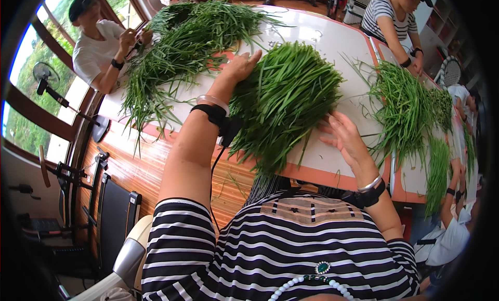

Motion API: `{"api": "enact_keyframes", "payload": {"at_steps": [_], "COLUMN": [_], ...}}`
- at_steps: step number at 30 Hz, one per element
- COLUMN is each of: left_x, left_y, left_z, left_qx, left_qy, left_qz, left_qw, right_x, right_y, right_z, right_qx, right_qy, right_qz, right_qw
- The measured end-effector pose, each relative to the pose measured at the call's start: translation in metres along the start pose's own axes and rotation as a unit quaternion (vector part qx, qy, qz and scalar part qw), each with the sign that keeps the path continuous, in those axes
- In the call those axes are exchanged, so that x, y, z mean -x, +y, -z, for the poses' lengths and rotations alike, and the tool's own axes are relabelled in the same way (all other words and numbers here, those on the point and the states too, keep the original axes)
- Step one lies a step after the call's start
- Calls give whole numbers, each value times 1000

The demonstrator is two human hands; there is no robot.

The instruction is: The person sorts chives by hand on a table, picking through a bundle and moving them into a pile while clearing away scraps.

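Note:
A thick bundle of long green garlic chives (291,88) lies on the white table in front of me, some leaf ends hanging past the near edge. My left hand (240,67) is at the bundle's far left side, fingers stretched out and the palm facing the leaves. Close to its right side, my right hand (343,136) is held with fingers apart, at or just off the leaf ends. Neither hand is closed round the bundle. A loose heap of the same chives (192,41) spreads over the table beyond my left hand.
Another pile of chives (403,106) is on the right-hand table, before a person in a striped shirt (390,20). A person in a white shirt (106,46) is at the far left. The white table (338,38) has an orange border. A fan (47,75) stands by the windows.

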State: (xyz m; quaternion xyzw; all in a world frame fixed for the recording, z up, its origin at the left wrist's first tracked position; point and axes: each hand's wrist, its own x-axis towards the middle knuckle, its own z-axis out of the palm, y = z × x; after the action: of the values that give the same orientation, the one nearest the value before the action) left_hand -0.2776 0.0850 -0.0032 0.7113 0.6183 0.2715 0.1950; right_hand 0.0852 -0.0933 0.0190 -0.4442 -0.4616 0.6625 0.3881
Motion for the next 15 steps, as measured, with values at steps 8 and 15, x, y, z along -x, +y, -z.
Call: {"api": "enact_keyframes", "payload": {"at_steps": [8, 15], "left_x": [37, 43], "left_y": [52, 37], "left_z": [3, 6], "left_qx": [105, 147], "left_qy": [-44, -49], "left_qz": [-10, -36], "left_qw": [993, 987], "right_x": [-30, -64], "right_y": [-14, -2], "right_z": [-36, -47], "right_qx": [4, 22], "right_qy": [44, 7], "right_qz": [-9, 70], "right_qw": [999, 997]}}
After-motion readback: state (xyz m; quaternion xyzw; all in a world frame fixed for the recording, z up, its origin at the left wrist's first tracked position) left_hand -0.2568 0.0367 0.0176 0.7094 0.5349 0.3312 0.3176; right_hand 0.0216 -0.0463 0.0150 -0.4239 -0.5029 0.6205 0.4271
